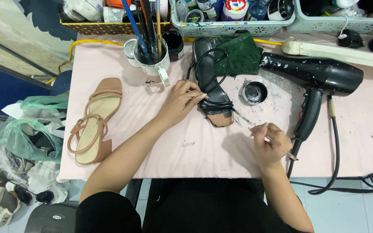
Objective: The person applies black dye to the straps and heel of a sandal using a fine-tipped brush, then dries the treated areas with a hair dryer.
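Observation:
A strappy sandal [210,82], painted black except for a tan patch at its toe, lies in the middle of the pink table [203,151]. My left hand [180,101] pinches its thin black straps near the toe. My right hand [270,144] holds a thin paintbrush [260,133] like a pen, its tip reaching toward the sandal's toe. A small open pot of black paint [254,92] sits just right of the sandal. An unpainted tan sandal [93,123] lies at the table's left side.
A black hair dryer [314,77] lies at right, its cord running off the front edge. A cup of brushes [152,56], a dark green cloth [240,54] and baskets of paint jars [225,17] line the back. Bags and shoes [22,142] lie on the floor at left.

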